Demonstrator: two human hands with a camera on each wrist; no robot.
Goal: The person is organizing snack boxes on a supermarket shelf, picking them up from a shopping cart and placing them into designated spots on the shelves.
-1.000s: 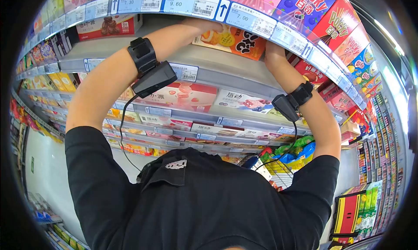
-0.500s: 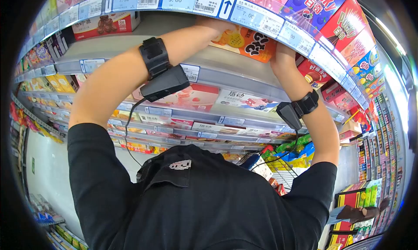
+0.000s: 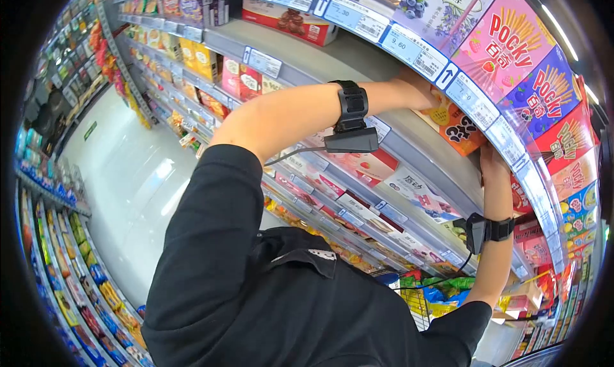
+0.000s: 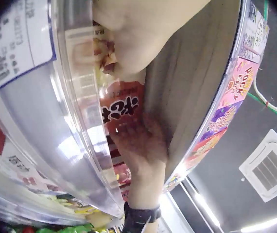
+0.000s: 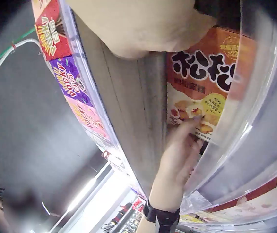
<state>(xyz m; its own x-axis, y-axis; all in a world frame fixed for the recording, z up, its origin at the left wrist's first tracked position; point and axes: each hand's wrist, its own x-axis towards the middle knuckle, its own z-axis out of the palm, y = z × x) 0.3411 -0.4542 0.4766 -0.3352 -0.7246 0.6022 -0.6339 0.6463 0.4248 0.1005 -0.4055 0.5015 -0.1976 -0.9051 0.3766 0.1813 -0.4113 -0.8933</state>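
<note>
An orange and cream snack box (image 3: 455, 125) with food pictures lies on a shelf, below the price-tag rail. At its left end my left hand (image 3: 417, 88) grips it; in the right wrist view that left hand (image 5: 175, 155) has its thumb on the printed face and fingers around the end. My right hand (image 3: 494, 165) holds the opposite end, its fingertips partly hidden by the rail. In the left wrist view the right hand (image 4: 143, 145) lies against the box's (image 4: 124, 104) end, fingers bent at its edge.
Pocky boxes (image 3: 511, 40) stand on the shelf above, behind a curved price-tag rail (image 3: 409, 47). A red box (image 3: 288, 23) sits farther left on the same shelf. Lower shelves hold more boxes (image 3: 416, 191). A wire cart (image 3: 416, 306) with bags is below right.
The head view has turned, so the shelves now slant and the hands and box appear farther right. Both hands stay on the box throughout.
</note>
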